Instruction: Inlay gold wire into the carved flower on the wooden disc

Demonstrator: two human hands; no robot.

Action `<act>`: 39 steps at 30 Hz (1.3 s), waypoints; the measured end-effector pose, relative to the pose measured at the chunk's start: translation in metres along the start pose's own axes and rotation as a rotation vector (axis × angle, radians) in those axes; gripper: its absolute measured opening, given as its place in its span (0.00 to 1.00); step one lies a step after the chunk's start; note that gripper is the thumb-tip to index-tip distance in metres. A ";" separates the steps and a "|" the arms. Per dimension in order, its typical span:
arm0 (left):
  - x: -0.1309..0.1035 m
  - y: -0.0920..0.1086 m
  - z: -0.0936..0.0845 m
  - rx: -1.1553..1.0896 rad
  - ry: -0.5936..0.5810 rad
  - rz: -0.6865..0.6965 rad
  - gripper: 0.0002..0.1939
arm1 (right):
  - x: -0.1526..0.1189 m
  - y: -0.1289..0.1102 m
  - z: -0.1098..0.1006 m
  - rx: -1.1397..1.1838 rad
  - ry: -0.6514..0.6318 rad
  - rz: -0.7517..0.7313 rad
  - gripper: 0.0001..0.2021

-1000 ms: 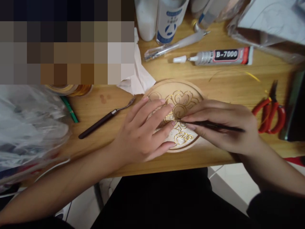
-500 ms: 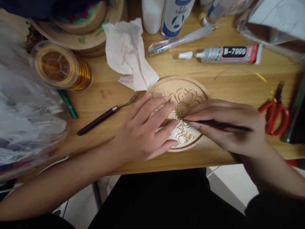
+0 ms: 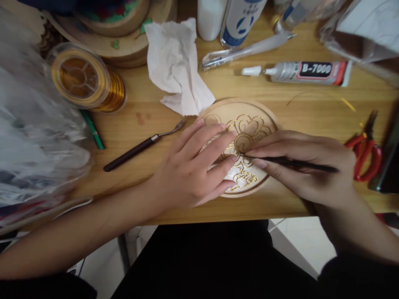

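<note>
A round wooden plaque (image 3: 258, 109) with a raised rim lies near the table's front edge, carrying a flower pattern outlined in gold wire (image 3: 245, 179). Spread over its left side, my left hand (image 3: 199, 166) rests flat with fingers apart and covers part of the pattern. My right hand (image 3: 308, 162) pinches slim black tweezers (image 3: 289, 162), their tip down at the plaque's middle just below the central ring, close to my left index finger and thumb. Whether the tip grips a piece of wire is too small to tell.
Behind the plaque are a crumpled tissue (image 3: 174, 62), a pen (image 3: 246, 50) and a B-7000 glue tube (image 3: 308, 72). A spool of gold wire (image 3: 115, 91) and a dark-handled palette knife (image 3: 134, 153) lie left. Red-handled pliers (image 3: 368, 153) sit right; plastic bags (image 3: 37, 124) fill the far left.
The whole view has shifted slightly, so things appear a little further right. Both hands keep nearly the same pose on the plaque, with the tweezers' tip at about the same spot.
</note>
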State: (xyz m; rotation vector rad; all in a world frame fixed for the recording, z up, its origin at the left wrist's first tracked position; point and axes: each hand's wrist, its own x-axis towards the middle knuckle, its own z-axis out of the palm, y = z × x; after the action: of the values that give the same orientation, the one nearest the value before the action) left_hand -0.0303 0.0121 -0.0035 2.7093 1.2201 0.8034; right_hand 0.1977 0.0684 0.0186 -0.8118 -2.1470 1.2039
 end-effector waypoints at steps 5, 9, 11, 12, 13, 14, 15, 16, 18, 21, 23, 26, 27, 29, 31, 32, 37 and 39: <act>-0.001 -0.001 0.001 0.010 0.003 0.015 0.14 | -0.002 0.001 0.000 -0.015 0.003 0.018 0.14; -0.002 0.000 0.003 0.005 0.032 0.013 0.13 | -0.002 0.000 0.001 -0.007 0.011 0.020 0.14; -0.001 0.000 0.003 0.011 0.026 0.002 0.13 | -0.002 0.000 0.001 -0.010 0.020 0.043 0.14; -0.001 0.000 0.003 0.014 0.022 -0.001 0.13 | -0.002 0.000 0.001 -0.011 0.019 0.050 0.14; -0.001 -0.001 0.002 0.018 0.017 -0.001 0.12 | -0.002 0.000 0.001 -0.012 0.019 0.051 0.15; 0.000 -0.001 0.001 0.022 0.012 0.003 0.12 | -0.002 0.000 0.001 -0.012 0.016 0.043 0.16; 0.000 -0.001 0.001 0.027 0.006 0.010 0.12 | -0.002 0.000 0.001 -0.011 0.015 0.032 0.16; 0.001 -0.001 0.000 0.031 0.000 0.016 0.12 | -0.002 0.000 0.001 -0.011 0.017 0.023 0.16; 0.001 -0.001 -0.002 0.032 -0.012 0.018 0.12 | -0.002 0.001 0.001 -0.019 0.024 0.023 0.17; 0.000 -0.001 -0.003 0.009 -0.026 -0.023 0.12 | -0.002 0.000 0.002 -0.038 0.034 0.048 0.16; -0.001 0.000 -0.003 -0.002 -0.031 -0.038 0.11 | -0.002 -0.001 0.003 -0.049 0.039 0.062 0.14; -0.001 0.000 0.000 -0.001 0.004 -0.016 0.09 | -0.001 -0.002 0.005 -0.072 0.067 0.074 0.13; -0.002 0.000 0.001 0.002 0.019 -0.010 0.09 | -0.001 -0.002 0.005 -0.082 0.074 0.068 0.13; -0.001 0.000 0.002 0.009 0.043 -0.008 0.08 | -0.001 -0.003 0.006 -0.093 0.076 0.054 0.12; 0.000 0.000 0.003 0.018 0.056 -0.004 0.07 | -0.001 -0.004 0.007 -0.099 0.080 0.059 0.11; 0.000 0.000 0.003 0.019 0.063 0.003 0.07 | -0.002 -0.004 0.008 -0.102 0.087 0.066 0.10; 0.000 0.000 0.002 0.029 0.048 0.007 0.07 | -0.005 -0.005 0.012 -0.153 0.119 0.011 0.11; -0.001 0.001 0.001 0.034 0.019 -0.002 0.07 | -0.006 -0.006 0.014 -0.191 0.121 -0.008 0.11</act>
State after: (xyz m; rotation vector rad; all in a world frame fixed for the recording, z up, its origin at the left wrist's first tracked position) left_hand -0.0296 0.0113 -0.0049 2.7333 1.2514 0.8170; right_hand 0.1908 0.0539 0.0169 -0.9314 -2.1852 0.9312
